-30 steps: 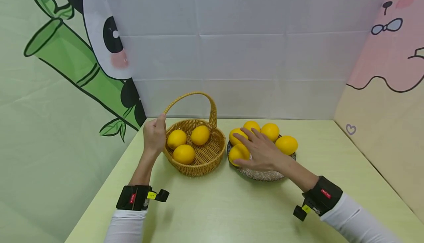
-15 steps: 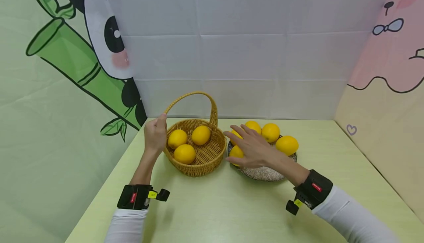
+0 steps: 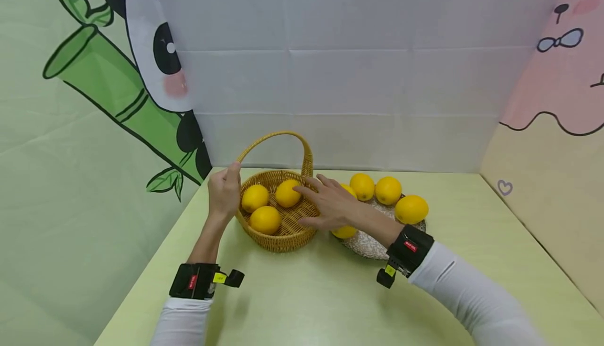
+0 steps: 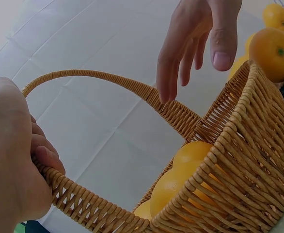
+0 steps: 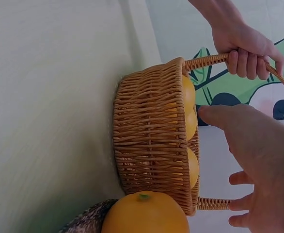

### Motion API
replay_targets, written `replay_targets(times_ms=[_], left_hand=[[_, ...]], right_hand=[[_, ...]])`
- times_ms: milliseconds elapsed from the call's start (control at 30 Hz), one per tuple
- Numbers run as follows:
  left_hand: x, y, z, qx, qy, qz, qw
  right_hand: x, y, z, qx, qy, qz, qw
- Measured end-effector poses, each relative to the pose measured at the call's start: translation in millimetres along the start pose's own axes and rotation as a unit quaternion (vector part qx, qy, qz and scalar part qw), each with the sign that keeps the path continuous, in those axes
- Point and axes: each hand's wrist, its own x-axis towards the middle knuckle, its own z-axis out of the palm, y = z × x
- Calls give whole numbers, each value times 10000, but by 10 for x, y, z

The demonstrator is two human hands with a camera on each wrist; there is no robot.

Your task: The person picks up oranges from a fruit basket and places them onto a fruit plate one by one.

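A wicker basket (image 3: 278, 242) with a tall arched handle (image 4: 96, 74) stands on the table, holding three oranges (image 3: 265, 220). My left hand (image 3: 224, 193) grips the left side of that handle, fingers curled round it. Over the basket's right part reaches my right hand (image 3: 334, 204), fingers spread and nothing in them; in the left wrist view its fingertips hang above the rim. To the right is a round speckled plate (image 3: 370, 246) with several more oranges (image 3: 411, 209). My right hand and forearm partly hide two of those at the plate's left side.
The pale table (image 3: 292, 299) runs back to a grey cloth backdrop (image 3: 349, 84). Printed side cloths, a green one (image 3: 56, 188) and a pink and cream one (image 3: 547, 178), border it left and right. One plate orange (image 5: 144, 213) sits close beside the basket.
My right hand has moved left from above the plate's oranges to over the basket's right side, still empty. My left hand keeps its grip on the handle. The fruit has stayed put.
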Motion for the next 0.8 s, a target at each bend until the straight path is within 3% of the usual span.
replay_targets(times_ms=[300,800], left_hand=[[18,-73,-4,-37,-32,41,10000],[8,-45,33,14,-42,4,10000]], right_hand=[[359,-38,37,83,-295,-213,9993],[860,-134,106,-954,-1075,-280,9892]])
